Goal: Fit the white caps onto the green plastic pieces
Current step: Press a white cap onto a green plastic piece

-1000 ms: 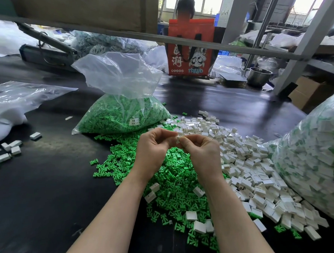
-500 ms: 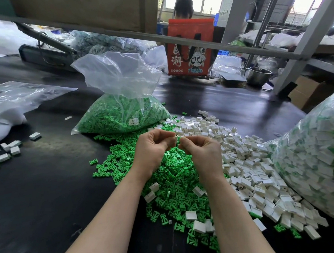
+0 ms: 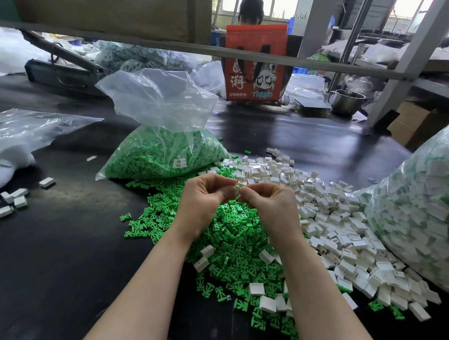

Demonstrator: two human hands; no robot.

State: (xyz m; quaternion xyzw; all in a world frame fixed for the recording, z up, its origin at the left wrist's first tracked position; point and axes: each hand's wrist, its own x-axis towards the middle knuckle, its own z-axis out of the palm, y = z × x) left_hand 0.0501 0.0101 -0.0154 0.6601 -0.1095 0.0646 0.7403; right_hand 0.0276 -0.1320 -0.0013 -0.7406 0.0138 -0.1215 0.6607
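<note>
White cap (image 3: pixel 237 189) pinched between 2 hands.
Left hand (image 3: pixel 203 202) and right hand (image 3: pixel 269 207) meet fingertip to fingertip above the green pieces (image 3: pixel 230 237), both curled, grasping it.

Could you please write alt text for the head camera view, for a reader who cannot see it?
Two bare hands, left hand and right hand, meet fingertip to fingertip, pinching a small white cap above a pile of green plastic pieces on a black table. Loose white caps spread to the right; a bag of green pieces sits behind.

Green pieces (image 3: pixel 230 237), white caps (image 3: pixel 340 228), black table (image 3: pixel 57 265)
</note>
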